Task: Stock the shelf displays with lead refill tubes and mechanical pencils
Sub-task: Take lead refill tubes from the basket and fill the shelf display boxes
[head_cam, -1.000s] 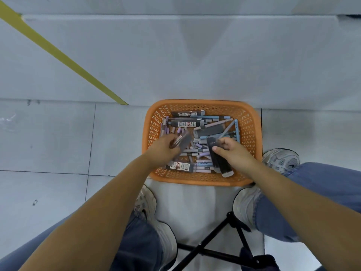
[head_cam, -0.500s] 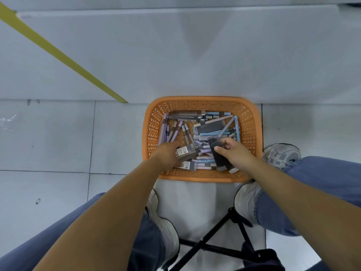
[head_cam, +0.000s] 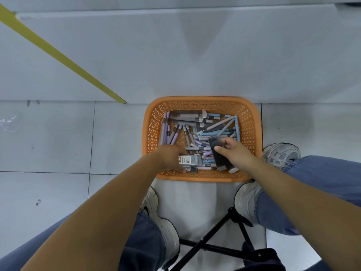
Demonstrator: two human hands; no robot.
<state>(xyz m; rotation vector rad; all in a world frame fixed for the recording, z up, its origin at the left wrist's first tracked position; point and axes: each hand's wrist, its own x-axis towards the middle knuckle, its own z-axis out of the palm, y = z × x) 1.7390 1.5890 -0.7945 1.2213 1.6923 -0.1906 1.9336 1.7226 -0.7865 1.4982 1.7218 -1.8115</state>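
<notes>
An orange mesh basket (head_cam: pixel 252 133) stands on the floor between my feet. It holds several purple and blue mechanical pencils (head_cam: pixel 214 132) and grey lead refill tubes (head_cam: pixel 187 115) in a loose pile. My left hand (head_cam: pixel 170 157) is low at the basket's near left and grips refill tubes with white labels (head_cam: pixel 190 159). My right hand (head_cam: pixel 233 153) holds a small stack of dark refill tubes (head_cam: pixel 219 156) above the basket's near right part. The fingers of my left hand are partly hidden under the hand.
A white shelf base (head_cam: pixel 175 55) rises just behind the basket, with a yellow strip (head_cam: pixel 58 55) running across it at the left. My two white shoes (head_cam: pixel 281 153) flank the basket. A black folding stool frame (head_cam: pixel 207 245) is beneath me on the grey tiled floor.
My left hand has drawn back from the middle of the basket to its near left edge, with labelled tubes in it. My right hand has stayed on its dark stack.
</notes>
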